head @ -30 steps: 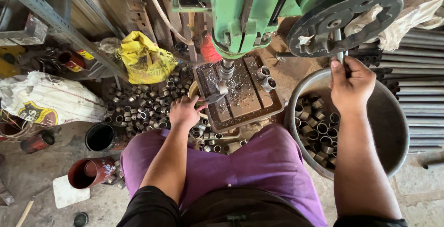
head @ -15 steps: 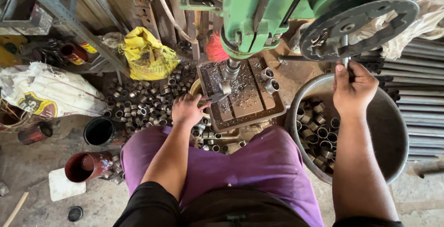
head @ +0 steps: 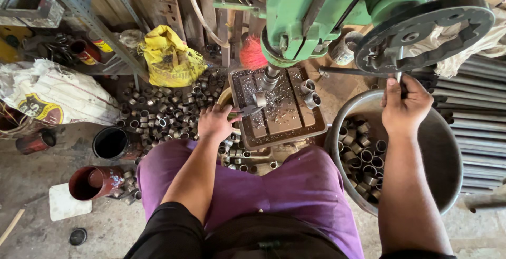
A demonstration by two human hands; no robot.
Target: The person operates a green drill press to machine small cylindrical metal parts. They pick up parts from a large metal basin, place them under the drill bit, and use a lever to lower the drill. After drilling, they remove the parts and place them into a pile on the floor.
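Observation:
A green drill press (head: pixel 316 11) stands in front of me, its spindle (head: pixel 270 78) down over a small metal ring (head: pixel 259 99) on the chip-covered work table (head: pixel 295 127). My left hand (head: pixel 215 122) grips pliers (head: pixel 243 111) that clamp that ring under the bit. My right hand (head: pixel 405 103) is closed on the handle of the dark feed wheel (head: pixel 424 29) at the upper right. Two more rings (head: pixel 310 93) sit on the table's right side.
A metal basin (head: pixel 443 148) with several rings stands on the right beside long rods (head: pixel 474 127). Loose rings (head: pixel 163 108) litter the floor on the left, near a yellow bag (head: pixel 169 58), a white sack (head: pixel 52 93), a black can (head: pixel 112 143) and a red can (head: pixel 95 182).
My view has shifted slightly, so the machine sits a little higher and further right. Both hands keep their grips; the right hand rides a bit higher with the wheel handle.

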